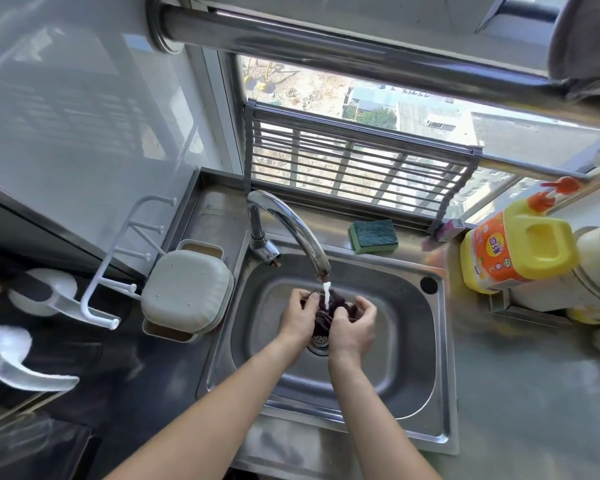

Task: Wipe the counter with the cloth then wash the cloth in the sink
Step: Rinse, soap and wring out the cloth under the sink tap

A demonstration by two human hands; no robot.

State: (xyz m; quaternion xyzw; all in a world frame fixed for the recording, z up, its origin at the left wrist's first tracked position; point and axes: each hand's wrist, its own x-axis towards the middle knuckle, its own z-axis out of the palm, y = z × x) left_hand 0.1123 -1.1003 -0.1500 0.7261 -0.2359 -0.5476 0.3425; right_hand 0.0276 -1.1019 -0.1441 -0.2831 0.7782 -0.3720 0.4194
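A dark purple cloth (326, 315) is bunched up over the steel sink (406, 358), just above the drain strainer. My left hand (297, 318) grips its left side and my right hand (352, 329) grips its right side. A white stream of water falls from the curved chrome faucet (291, 226) straight onto the cloth between my hands. Most of the cloth is hidden by my fingers.
A green sponge (373, 236) lies on the ledge behind the sink. A yellow detergent jug (520, 247) stands on the counter at the right. A beige lidded box (187, 294) sits left of the sink, beside a white hook rack (118, 258). The steel counter (534, 393) extends right.
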